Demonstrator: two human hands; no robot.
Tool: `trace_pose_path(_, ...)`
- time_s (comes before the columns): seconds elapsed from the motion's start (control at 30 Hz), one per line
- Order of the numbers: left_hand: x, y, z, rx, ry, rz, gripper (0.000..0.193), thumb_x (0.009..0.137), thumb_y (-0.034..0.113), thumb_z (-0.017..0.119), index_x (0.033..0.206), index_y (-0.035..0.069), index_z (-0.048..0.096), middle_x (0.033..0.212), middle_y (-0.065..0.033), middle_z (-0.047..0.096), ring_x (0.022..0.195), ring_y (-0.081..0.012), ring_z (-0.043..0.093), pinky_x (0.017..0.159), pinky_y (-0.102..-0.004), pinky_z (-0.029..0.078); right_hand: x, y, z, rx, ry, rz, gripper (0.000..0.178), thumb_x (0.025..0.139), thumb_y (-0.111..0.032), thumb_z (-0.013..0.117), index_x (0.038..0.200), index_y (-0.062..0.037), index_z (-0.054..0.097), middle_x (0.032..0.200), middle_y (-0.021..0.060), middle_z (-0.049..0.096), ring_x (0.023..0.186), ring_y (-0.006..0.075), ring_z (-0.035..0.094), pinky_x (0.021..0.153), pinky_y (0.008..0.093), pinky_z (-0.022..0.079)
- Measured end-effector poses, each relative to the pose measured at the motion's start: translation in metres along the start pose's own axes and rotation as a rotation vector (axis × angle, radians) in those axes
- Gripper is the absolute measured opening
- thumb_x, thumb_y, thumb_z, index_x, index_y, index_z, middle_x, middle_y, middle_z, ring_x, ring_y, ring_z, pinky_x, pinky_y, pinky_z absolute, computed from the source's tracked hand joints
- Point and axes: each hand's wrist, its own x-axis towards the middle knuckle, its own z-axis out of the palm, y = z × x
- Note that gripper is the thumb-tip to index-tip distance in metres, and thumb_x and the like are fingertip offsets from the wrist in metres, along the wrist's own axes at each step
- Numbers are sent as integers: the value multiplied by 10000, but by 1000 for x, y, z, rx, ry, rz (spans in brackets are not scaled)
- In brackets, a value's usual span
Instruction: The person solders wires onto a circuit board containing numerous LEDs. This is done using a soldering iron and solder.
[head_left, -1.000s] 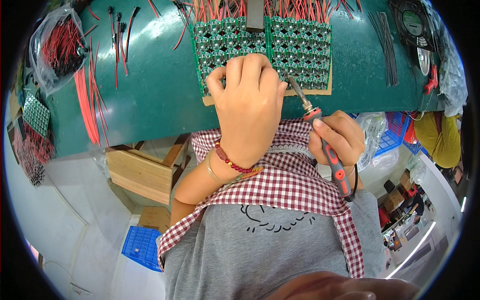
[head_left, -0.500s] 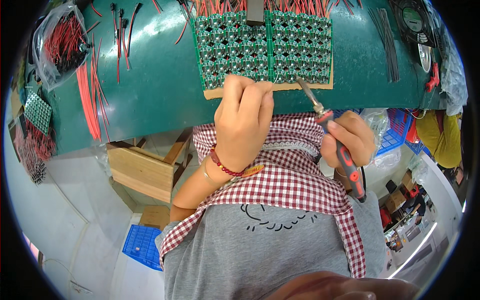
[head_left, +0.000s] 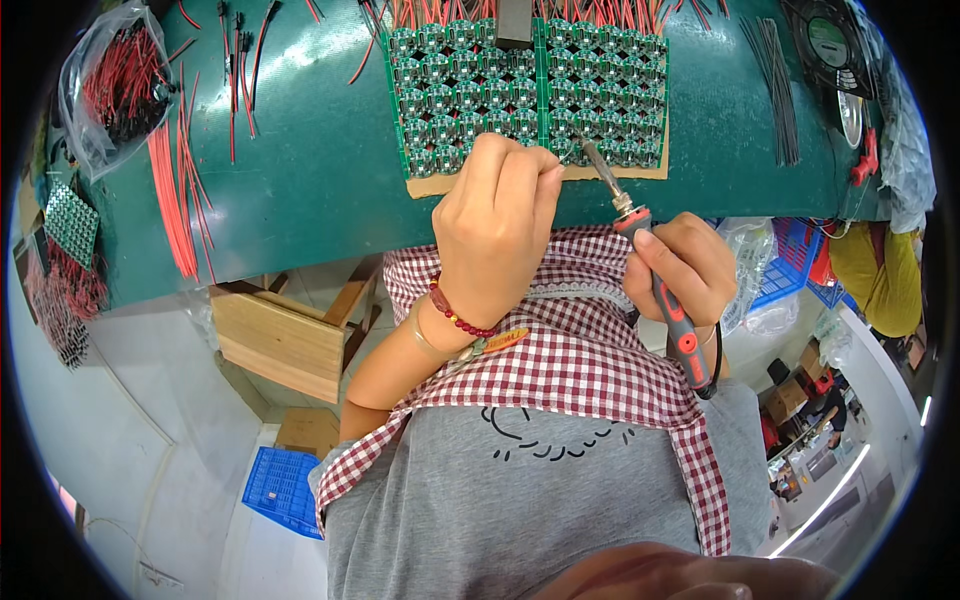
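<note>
My right hand point(head_left: 697, 262) grips a soldering iron point(head_left: 676, 320) with a grey and red handle. Its metal tip rests at or just over the lower rows of the right green circuit board panel point(head_left: 606, 95). Beside it lies the left circuit board panel point(head_left: 462, 92). My left hand point(head_left: 492, 222) is pinched at the lower edge of the panels, and a thin pale strand, apparently solder wire point(head_left: 570, 153), reaches from its fingertips toward the iron tip. Whether tip and strand touch is too small to tell. Cardboard point(head_left: 432, 187) lies under the panels.
A dark block point(head_left: 514, 24) sits on the panels' far part, near red wires. Red wires point(head_left: 172, 205) and a bag of wires point(head_left: 125, 85) lie left on the green table point(head_left: 310, 130). To the right are dark thin strips point(head_left: 777, 95) and a fan point(head_left: 828, 45).
The soldering iron has moved left and slightly away from me, its tip now higher on the right panel. My left hand has shifted slightly right and farther up, with the strand.
</note>
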Motion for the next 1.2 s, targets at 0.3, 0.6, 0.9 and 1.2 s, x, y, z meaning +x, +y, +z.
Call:
trace_pose_path(0.3, 1, 1, 2, 3, 2, -12, 131, 820, -24, 739, 852, 11, 617, 842, -72, 591, 638, -171, 620, 531, -279, 502, 0, -1, 0, -16, -11, -13, 314, 668, 48, 742, 974, -17, 715, 726, 69, 583, 538, 184, 538, 460, 288, 415)
trace_pose_path(0.6, 3, 1, 2, 0, 1, -14, 134, 821, -14, 743, 856, 14, 618, 830, -64, 583, 624, -162, 613, 519, -272, 493, 1, -1, -2, -19, -29, -10, 322, 666, 48, 750, 978, -23, 714, 730, 67, 580, 539, 183, 537, 458, 286, 413)
trace_pose_path(0.9, 2, -1, 4, 10, 17, -11, 135, 821, -7, 747, 858, 14, 619, 820, -61, 581, 610, -158, 609, 516, -278, 485, 6, -2, 0, -35, -44, -32, 338, 657, 61, 753, 981, -25, 710, 743, 65, 577, 542, 176, 536, 459, 287, 415)
trace_pose_path(1.2, -6, 3, -5, -71, 4, -65, 172, 810, 11, 768, 862, 13, 604, 821, -80, 569, 648, -188, 610, 542, -296, 491, -7, -3, -16, 14, 53, -108, 246, 790, -31, 708, 1028, 8, 658, 725, 109, 580, 530, 207, 530, 439, 318, 403)
